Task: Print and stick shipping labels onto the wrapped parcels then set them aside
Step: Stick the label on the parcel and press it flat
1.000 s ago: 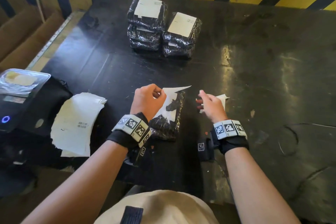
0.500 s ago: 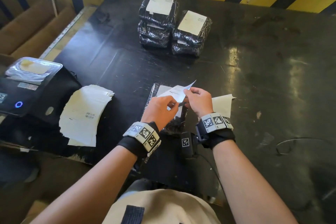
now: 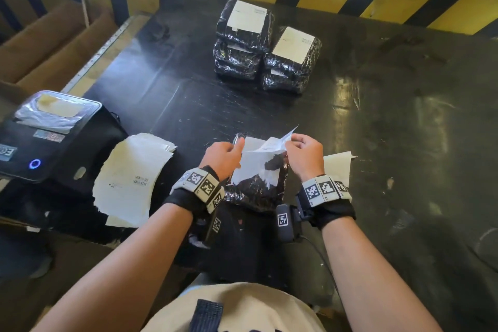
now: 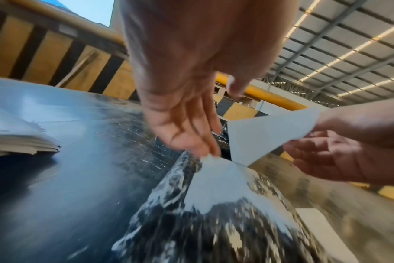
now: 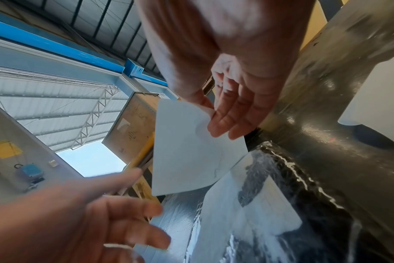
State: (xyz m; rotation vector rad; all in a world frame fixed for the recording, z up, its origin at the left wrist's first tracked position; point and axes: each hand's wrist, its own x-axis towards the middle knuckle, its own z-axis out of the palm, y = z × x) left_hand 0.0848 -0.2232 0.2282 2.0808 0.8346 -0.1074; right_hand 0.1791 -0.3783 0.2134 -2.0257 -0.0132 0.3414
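Observation:
A parcel wrapped in shiny black film lies on the black table right in front of me. A white shipping label lies partly on its top, with the far right corner lifted. My right hand pinches that raised corner between thumb and fingers, as the right wrist view shows on the label. My left hand has straight fingers touching the label's far left edge on the parcel.
Two stacks of labelled black parcels stand at the back of the table. A black label printer sits at the left, with a pile of white sheets beside it. A loose backing sheet lies just right of my right hand.
My right hand left the backing sheet on the table and came across to pinch the label's far corner. My left hand opened and shifted to the label's left edge.

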